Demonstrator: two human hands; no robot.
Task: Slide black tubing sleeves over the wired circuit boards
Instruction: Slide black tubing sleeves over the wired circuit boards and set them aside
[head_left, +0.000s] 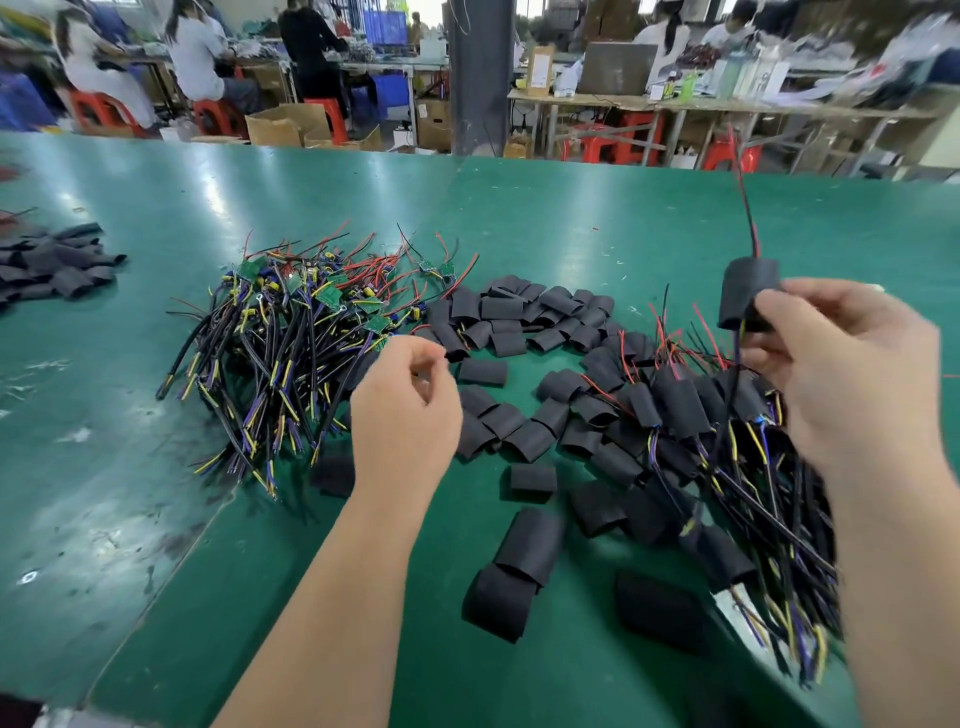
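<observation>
My right hand (841, 374) pinches a black sleeve (745, 296) that sits over a wired board, held up above the table; its red and black wires rise from the top and a dark cable hangs below. My left hand (405, 410) hovers with loosely curled fingers and holds nothing, between the pile of bare wired circuit boards (301, 332) and the loose black sleeves (519, 332). Sleeved boards with cables (691, 415) lie heaped under my right hand.
The green table (571, 208) carries another heap of black sleeves (52, 265) at the far left. Two larger sleeves (519, 566) lie near the front. Behind the table stand a grey pillar (480, 73), red stools, cartons and several seated people.
</observation>
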